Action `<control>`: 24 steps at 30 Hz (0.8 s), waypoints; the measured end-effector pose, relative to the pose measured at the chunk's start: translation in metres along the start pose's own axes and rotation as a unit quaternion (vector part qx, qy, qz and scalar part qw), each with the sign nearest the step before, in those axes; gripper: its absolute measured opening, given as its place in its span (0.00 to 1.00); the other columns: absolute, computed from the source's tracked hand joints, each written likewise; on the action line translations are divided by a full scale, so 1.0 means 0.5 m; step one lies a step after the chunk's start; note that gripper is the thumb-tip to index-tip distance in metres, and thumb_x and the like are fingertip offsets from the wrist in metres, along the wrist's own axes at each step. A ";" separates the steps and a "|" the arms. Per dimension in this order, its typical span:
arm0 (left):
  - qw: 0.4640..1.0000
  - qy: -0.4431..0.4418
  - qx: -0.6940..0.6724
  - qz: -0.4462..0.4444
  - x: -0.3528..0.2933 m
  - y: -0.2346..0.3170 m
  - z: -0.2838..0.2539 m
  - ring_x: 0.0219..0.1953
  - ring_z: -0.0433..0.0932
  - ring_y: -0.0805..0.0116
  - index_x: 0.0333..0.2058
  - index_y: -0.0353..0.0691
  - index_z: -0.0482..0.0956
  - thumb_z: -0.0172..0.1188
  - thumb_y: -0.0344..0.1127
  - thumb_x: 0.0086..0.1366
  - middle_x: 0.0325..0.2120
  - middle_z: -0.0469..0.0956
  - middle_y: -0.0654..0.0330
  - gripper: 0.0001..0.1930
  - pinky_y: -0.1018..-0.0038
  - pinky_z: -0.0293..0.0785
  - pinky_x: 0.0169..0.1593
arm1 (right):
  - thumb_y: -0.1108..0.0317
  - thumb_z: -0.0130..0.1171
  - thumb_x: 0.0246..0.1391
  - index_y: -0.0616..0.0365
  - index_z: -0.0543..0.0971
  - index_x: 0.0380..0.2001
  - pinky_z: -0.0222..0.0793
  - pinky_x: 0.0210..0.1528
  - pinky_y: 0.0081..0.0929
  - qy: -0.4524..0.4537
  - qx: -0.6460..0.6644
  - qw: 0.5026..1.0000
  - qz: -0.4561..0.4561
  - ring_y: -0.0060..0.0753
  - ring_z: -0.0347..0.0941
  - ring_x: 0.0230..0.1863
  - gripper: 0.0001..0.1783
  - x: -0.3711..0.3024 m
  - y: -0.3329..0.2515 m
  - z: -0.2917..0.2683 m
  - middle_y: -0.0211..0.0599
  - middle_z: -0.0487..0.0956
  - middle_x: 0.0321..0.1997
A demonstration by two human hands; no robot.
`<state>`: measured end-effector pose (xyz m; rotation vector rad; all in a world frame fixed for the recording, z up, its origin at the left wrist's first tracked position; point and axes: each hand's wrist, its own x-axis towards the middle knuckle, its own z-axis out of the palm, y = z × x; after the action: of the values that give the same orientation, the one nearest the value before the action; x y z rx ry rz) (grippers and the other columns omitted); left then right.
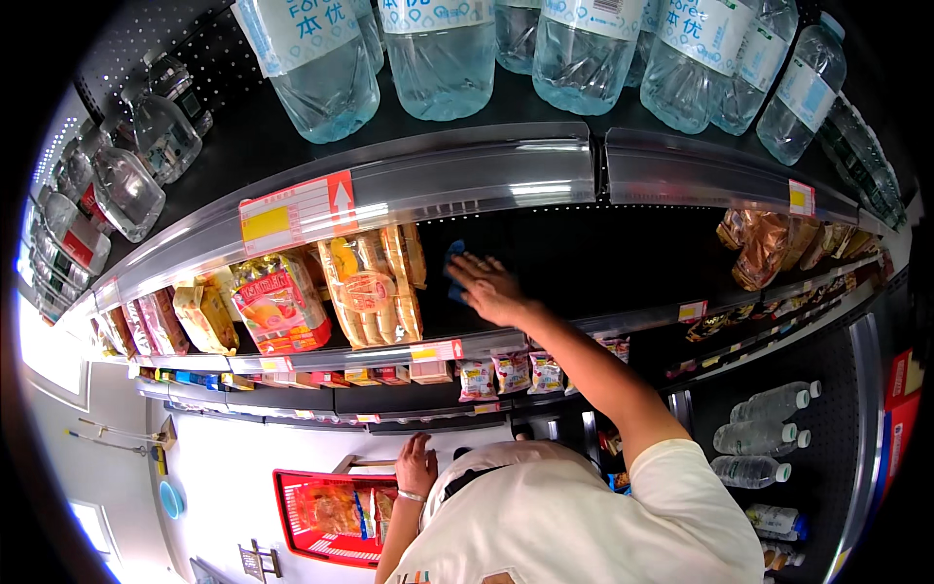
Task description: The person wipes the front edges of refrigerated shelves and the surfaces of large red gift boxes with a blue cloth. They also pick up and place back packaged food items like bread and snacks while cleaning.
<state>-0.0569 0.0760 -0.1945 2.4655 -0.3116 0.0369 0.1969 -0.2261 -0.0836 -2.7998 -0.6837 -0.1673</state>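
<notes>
- Several small water bottles [126, 185] lie at 9 to 10 o'clock on the dark top shelf, caps pointing outward toward the rim of the view.
- Two yellow-and-red snack packets [277, 302] stand on the middle shelf at about 8 o'clock, just left of a clear pack of pale buns [375, 282] whose long axis runs up and down the picture.
- One red shopping basket [292, 487] sits at 7 o'clock on the pale floor, with wrapped goods inside it.
- One left hand [416, 465], wearing a thin wrist band, hangs near 6 o'clock with fingers loosely curled, right above the basket's near corner; whether it grips the basket handle cannot be told from here.
- Large water bottles [438, 49] fill the top shelf at 12 o'clock, their bases toward the shelf's metal rail [467, 170].
- One right hand [489, 287] reaches into the dark gap of the middle shelf near the centre, palm down and fingers spread flat, pointing toward 11 o'clock.
- One small blue object [453, 263], probably a cloth or packet, lies under those fingertips; its long axis seems to run roughly from 12 to 6 o'clock, though much of it is hidden.
- Some brown foil packets [764, 243] lie at 2 o'clock on the same shelf, well apart from the hand.
- A few more bottles [769, 433] lie on their sides at 4 o'clock, caps pointing right.
</notes>
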 end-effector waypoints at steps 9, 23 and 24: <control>0.991 -0.116 0.044 -0.049 -0.111 -0.141 0.109 0.44 0.81 0.51 0.47 0.49 0.78 0.63 0.39 0.61 0.45 0.81 0.55 0.15 0.57 0.80 0.44 | 0.58 0.49 0.66 0.54 0.61 0.70 0.45 0.74 0.49 0.024 -0.004 1.000 0.014 0.43 0.49 0.77 0.31 0.053 0.024 0.009 0.40 0.55 0.77; 0.976 -0.181 0.088 -0.080 -0.107 -0.138 0.135 0.41 0.83 0.48 0.48 0.52 0.78 0.59 0.45 0.63 0.45 0.82 0.52 0.15 0.55 0.81 0.42 | 0.65 0.51 0.65 0.48 0.70 0.65 0.45 0.76 0.50 -0.061 0.099 0.972 -0.204 0.39 0.51 0.76 0.25 -0.037 -0.019 -0.004 0.33 0.63 0.74; 0.978 -0.171 0.088 -0.082 -0.111 -0.134 0.136 0.40 0.83 0.49 0.47 0.53 0.79 0.57 0.42 0.64 0.42 0.82 0.52 0.13 0.54 0.81 0.41 | 0.64 0.51 0.65 0.48 0.70 0.65 0.45 0.76 0.51 -0.045 0.084 0.976 -0.194 0.40 0.52 0.76 0.25 -0.031 -0.016 -0.002 0.33 0.63 0.73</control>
<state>-0.0988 0.0980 -0.2944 2.6605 -0.2570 -0.4525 0.1797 -0.2263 -0.0835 -2.4972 -1.2040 -0.0498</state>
